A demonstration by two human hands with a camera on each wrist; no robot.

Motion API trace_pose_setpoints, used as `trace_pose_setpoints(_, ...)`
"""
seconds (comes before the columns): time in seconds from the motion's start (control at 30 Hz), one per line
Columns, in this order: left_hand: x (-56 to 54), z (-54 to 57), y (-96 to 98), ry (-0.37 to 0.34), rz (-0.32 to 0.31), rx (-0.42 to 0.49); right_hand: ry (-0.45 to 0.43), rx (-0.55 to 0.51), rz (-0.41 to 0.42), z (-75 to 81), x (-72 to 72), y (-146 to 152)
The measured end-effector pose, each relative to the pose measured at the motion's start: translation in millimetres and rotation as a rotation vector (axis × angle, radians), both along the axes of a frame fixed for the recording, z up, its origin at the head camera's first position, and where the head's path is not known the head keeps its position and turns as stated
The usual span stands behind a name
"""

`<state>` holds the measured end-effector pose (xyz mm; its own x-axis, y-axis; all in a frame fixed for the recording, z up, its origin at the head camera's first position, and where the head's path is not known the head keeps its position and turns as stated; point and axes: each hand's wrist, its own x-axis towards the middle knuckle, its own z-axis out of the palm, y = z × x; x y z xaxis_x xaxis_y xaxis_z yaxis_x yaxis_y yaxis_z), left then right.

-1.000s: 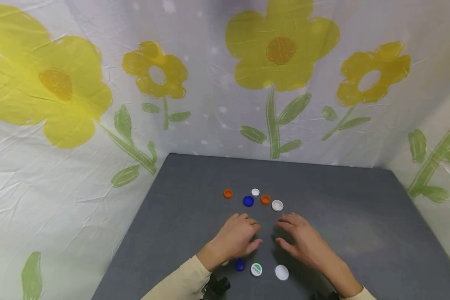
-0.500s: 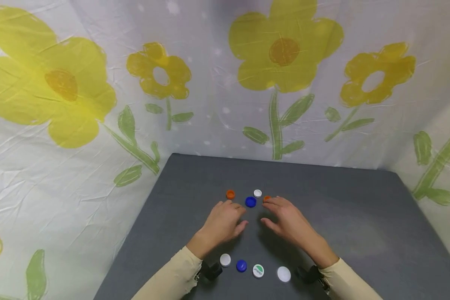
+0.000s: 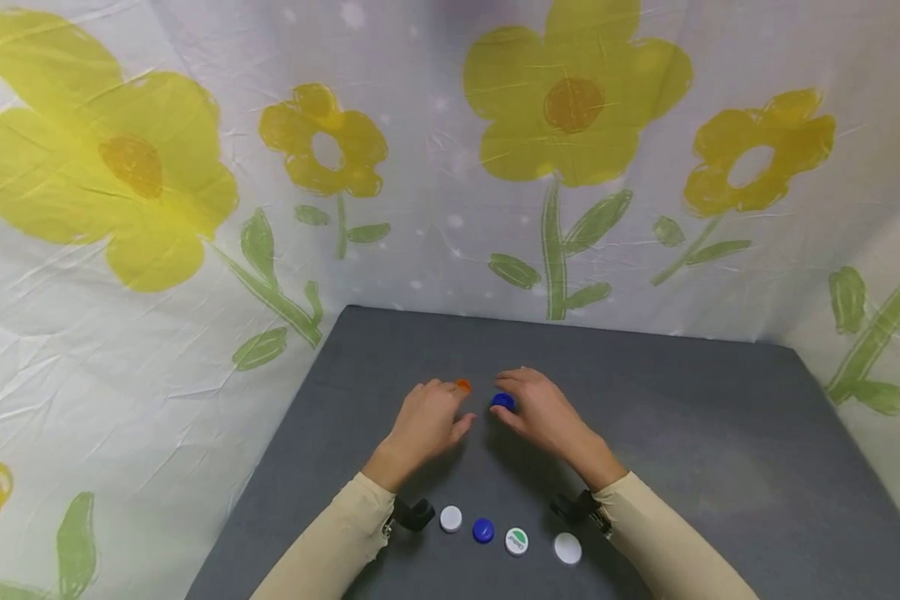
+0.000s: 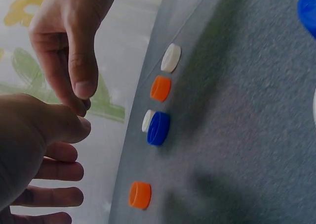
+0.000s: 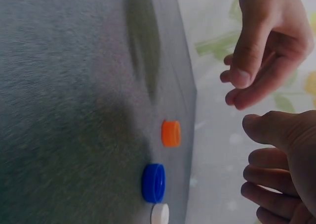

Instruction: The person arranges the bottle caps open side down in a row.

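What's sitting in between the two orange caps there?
A blue cap and a smaller white cap, partly hidden behind it, lie between the upper orange cap and the lower orange cap; the left wrist view shows this.

Seemingly free gap between blue cap (image 3: 503,401) and left orange cap (image 3: 462,384).

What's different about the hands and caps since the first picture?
The left hand and right hand both moved forward and to the left, toward the far caps. Neither took hold of anything or let anything go. The far caps and near caps stayed put on the table.
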<state>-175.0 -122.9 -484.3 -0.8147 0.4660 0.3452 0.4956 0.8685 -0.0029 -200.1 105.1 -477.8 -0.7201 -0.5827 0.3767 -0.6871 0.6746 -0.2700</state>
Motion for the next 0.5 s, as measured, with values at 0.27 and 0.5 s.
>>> trace_pose_setpoints(0.27, -17.1, -5.9, -7.0, -0.022, 0.042, 0.074, -0.050, 0.030, 0.009, -5.4, -23.4, -17)
trace_pose_setpoints(0.5, -29.7, -15.2, -12.2, -0.045, 0.076, 0.097, -0.076, 0.042, 0.001, -19.1, -41.3, -27)
